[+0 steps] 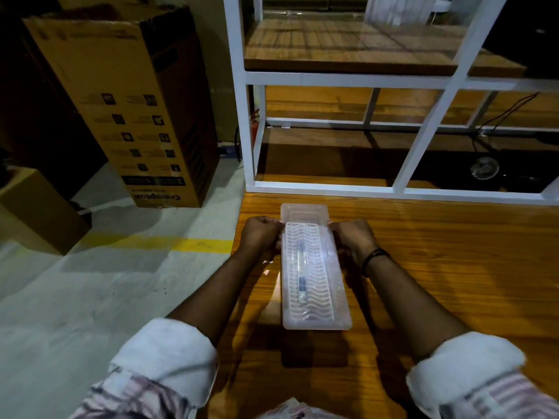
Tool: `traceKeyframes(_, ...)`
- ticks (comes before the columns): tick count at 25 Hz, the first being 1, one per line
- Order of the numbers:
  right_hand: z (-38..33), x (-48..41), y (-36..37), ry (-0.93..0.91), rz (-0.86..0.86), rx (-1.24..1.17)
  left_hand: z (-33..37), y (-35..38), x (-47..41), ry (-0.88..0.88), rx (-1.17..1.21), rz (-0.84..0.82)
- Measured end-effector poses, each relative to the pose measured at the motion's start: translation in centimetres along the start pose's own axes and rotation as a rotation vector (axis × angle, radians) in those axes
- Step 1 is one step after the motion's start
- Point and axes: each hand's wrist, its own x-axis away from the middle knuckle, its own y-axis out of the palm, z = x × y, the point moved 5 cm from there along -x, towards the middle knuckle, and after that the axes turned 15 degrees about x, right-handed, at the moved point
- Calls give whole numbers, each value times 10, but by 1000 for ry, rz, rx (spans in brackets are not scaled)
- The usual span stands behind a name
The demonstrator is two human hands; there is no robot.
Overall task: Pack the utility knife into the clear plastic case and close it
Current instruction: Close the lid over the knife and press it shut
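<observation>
With the knife (302, 275) inside, both the left hand (262, 234) and right hand (352, 237) grip the case (314, 267) near the tabletop's (438, 267) left edge, so closing seems underway; next, press it shut.

I am sitting in what looks like a warehouse or storeroom work area. I am working at a varnished wooden table (423, 252), and a bare concrete floor (90, 297) is running along its left side, with a yellow line (187, 244) painted across it. Beyond that floor, left of the table, tall cardboard shipping boxes (127, 110) are standing. At the table's far edge, a white metal frame with wooden shelves (348, 77) is rising.
</observation>
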Motion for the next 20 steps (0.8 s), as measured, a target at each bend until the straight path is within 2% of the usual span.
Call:
traceKeyframes(4, 2, -6, 2, -8, 56, 73, -3, 1, -3, 10, -54, -47)
traceKeyframes(7, -4, -8, 3, -83, 72, 135, 3, 3, -3, 7, -92, -70)
traceKeyframes(12, -27, -14, 2, -288, -33, 439, 19, 11, -10, 113, -376, -199)
traceKeyframes(20, -32, -14, 1, -282, -44, 555, 22, 12, -17, 56, -422, -192)
